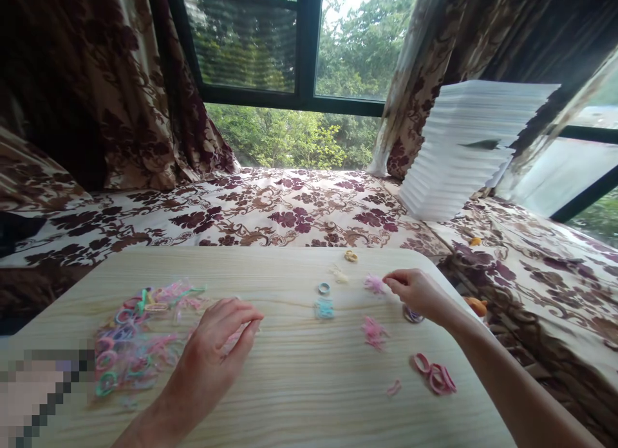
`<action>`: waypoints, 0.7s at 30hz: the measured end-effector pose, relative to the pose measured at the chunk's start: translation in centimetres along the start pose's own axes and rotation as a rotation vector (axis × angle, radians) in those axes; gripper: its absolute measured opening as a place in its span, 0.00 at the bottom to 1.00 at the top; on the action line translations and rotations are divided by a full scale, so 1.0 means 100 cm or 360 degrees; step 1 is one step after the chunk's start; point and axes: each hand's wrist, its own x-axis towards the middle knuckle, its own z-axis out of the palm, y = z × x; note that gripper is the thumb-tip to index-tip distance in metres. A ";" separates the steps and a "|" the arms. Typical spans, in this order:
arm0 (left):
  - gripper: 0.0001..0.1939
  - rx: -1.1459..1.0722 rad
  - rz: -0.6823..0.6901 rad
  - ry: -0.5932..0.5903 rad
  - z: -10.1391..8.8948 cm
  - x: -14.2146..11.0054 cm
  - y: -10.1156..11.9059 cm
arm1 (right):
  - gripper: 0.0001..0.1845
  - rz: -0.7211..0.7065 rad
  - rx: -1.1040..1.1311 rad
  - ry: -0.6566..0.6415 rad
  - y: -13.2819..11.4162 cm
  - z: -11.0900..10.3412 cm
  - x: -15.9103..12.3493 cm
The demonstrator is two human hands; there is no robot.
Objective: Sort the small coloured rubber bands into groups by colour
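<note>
My left hand (212, 345) hovers low over the table beside a mixed pile of colourful hair ties (140, 332), partly in clear plastic. Its fingers are stretched out and the thumb is apart; something pink shows behind the thumb. My right hand (412, 292) is pinched closed at the edge of a small lilac bunch of hair ties (374, 284); whatever its fingertips hold is too small to make out. Under the right wrist lie dark purple hair ties (412, 314), partly covered. Nearer me are a pink bunch (374, 332) and thicker pink hair ties (440, 376).
Light blue bands (324, 308), a blue ring (324, 288), pale yellow bands (339, 274) and a yellow hair tie (351, 256) lie mid-table. One pink band (394, 388) lies near the front. Beyond the wooden table (290, 396), a white paper stack (463, 152) stands on flowered cloth.
</note>
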 end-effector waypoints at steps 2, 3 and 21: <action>0.06 0.0007 -0.0005 -0.0003 0.000 -0.001 0.000 | 0.17 -0.0012 0.0035 0.0044 0.004 -0.007 -0.010; 0.06 0.0008 -0.0007 -0.0005 0.000 0.000 0.001 | 0.17 -0.0023 0.0072 0.0053 0.006 -0.010 -0.018; 0.06 -0.0020 -0.0118 -0.0035 -0.003 0.004 0.002 | 0.15 -0.0167 0.0414 -0.0090 -0.016 0.008 -0.083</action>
